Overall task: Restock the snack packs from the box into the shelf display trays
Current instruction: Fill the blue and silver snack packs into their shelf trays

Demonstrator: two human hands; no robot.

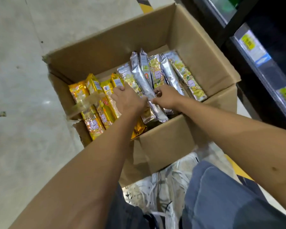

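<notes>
**Down on the shop floor, both hands dig into an open brown cardboard box (122,52)**

Inside the box, the person's left hand (127,100) curls its fingers down over the tops of the silver foil snack packs (170,75), right where that row meets the gold one. Its thumb sits against a long silver pack (144,83) that rises tilted above its neighbours. The right hand (165,98), just beside the left and nearly touching it, pinches the lower part of that same long silver pack with tightly bent fingers.

Gold foil snack packs (92,113) lie side by side immediately left of the left hand, filling that end of the box. The other silver packs fan out beyond and to the right of the right hand, leaning toward the far wall.

A strip of clear packing tape (86,103) hangs across the box edge left of the left hand, draped over the gold packs. A dark shelf unit (238,27) runs well to the right of the right hand, with yellow-green price labels (248,42) on its front rail. Pale grey floor (15,80) spreads left of the left arm. Nearer the person than both hands, under the forearms, are white sneakers (163,187) and blue-grey trousers (221,195).
</notes>
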